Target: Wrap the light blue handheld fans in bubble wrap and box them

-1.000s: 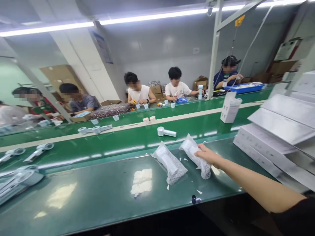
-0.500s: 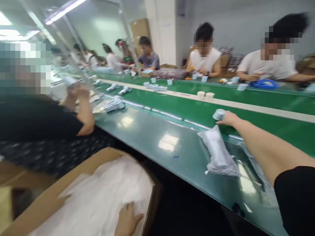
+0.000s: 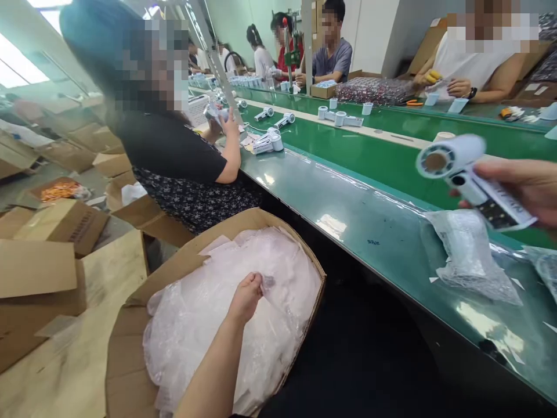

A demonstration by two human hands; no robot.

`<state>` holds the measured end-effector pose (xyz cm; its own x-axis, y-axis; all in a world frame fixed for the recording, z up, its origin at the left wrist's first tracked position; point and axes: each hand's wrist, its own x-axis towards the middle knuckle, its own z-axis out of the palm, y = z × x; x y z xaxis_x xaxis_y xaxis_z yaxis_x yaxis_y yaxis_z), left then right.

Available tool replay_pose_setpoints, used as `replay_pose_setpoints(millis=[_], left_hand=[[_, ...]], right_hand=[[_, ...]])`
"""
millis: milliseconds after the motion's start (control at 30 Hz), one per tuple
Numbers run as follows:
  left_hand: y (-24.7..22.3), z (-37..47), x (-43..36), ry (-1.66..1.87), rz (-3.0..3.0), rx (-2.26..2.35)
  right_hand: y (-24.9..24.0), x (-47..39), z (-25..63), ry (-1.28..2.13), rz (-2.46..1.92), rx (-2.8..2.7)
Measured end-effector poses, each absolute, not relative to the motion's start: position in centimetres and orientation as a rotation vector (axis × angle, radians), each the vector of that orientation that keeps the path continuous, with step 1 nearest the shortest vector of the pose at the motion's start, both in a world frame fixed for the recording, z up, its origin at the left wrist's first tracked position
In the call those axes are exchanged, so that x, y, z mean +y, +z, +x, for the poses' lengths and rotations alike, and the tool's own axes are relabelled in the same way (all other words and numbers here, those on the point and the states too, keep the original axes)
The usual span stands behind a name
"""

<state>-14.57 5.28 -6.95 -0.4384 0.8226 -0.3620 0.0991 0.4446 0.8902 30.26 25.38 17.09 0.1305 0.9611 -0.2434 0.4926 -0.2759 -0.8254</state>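
My left hand (image 3: 247, 295) is closed in a pinch on a clear plastic bag, over a cardboard box (image 3: 126, 342) heaped with such plastic bags (image 3: 195, 325). At the right, my right hand (image 3: 517, 188) grips a white handheld fan (image 3: 483, 188) by its handle, with the round head pointing up and left. The fan is raised above the green belt (image 3: 374, 157). Below it on the glassy table edge lies a bubble-wrapped pack (image 3: 472, 255). A second wrapped pack (image 3: 543, 261) shows at the right edge.
A person in a black top (image 3: 169, 139) sits at the left, handling a small item. Several fans (image 3: 267, 141) lie beside that person. Across the belt, people work among small cups (image 3: 458, 105) and a heap of wrapped parts (image 3: 374, 92). Cardboard boxes (image 3: 65, 226) stand on the floor.
My right hand has lifted the fan off the belt, and its handle now shows. My left hand has moved up over the bags and closed on one. The view has turned left.
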Motion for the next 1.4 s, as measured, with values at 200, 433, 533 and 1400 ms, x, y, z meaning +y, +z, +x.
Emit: replay_pose_setpoints(millis=[200, 433, 533, 1400], left_hand=[[-6.5, -17.4, 6.4, 1.259, 0.710, 1.934], [-7.3, -16.8, 3.7, 1.026, 1.053, 2.175], [-9.1, -12.7, 1.7, 0.763, 1.268, 2.029], [-2.6, -8.0, 2.1, 1.074, 0.880, 1.489]], right_hand=[[9.9, 14.9, 17.9, 2.280, -1.117, -1.004], [-0.3, 8.5, 12.0, 2.293, -1.255, -0.477], [-1.6, 8.3, 11.8, 2.271, -1.304, -0.468], [-1.8, 8.0, 11.8, 2.826, -0.667, -0.715]])
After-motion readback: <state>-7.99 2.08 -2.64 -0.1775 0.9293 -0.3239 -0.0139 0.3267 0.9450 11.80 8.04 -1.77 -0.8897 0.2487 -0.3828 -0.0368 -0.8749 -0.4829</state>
